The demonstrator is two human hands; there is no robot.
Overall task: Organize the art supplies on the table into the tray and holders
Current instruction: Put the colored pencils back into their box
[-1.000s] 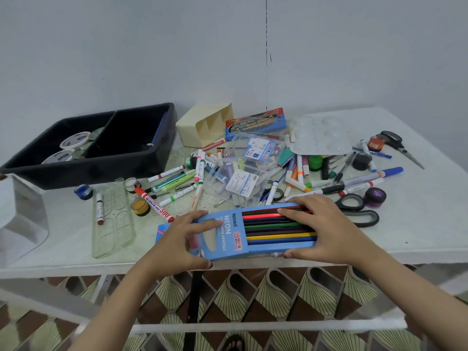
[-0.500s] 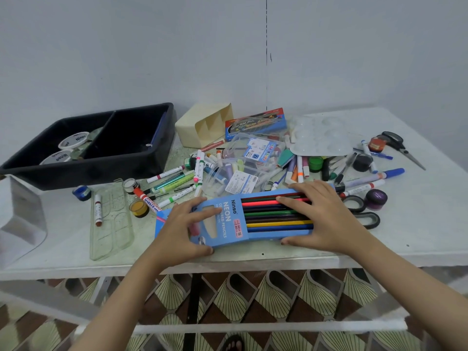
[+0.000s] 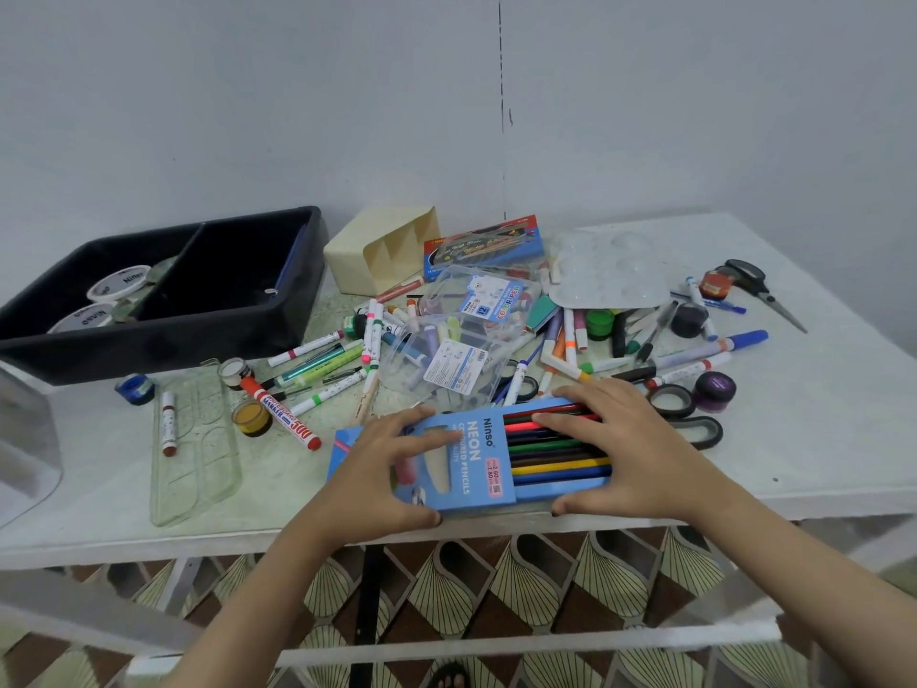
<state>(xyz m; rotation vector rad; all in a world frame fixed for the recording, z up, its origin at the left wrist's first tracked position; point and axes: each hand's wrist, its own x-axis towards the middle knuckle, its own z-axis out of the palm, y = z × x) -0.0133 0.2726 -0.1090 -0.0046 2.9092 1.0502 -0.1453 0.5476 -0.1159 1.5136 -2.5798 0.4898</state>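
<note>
A blue box of neon coloured pencils (image 3: 489, 459) lies flat near the table's front edge. My left hand (image 3: 382, 469) grips its left end, thumb under the front side, fingers across the top. My right hand (image 3: 630, 449) holds the right end, fingers spread over the pencils, thumb on the near edge. The black two-part tray (image 3: 168, 335) stands at the back left, with white lidded tubs in its left part. A cream holder (image 3: 382, 250) lies on its side behind the pile.
Loose markers, clear pen cases (image 3: 461, 360), paint pots and a white palette (image 3: 608, 270) crowd the table's middle. Black scissors (image 3: 689, 414) lie right of my right hand, another pair (image 3: 759, 290) at the far right. A clear ruler tray (image 3: 196, 454) lies left.
Both hands have kept hold of the pencil box and shifted it slightly away from the front edge. Nothing else on the table has moved.
</note>
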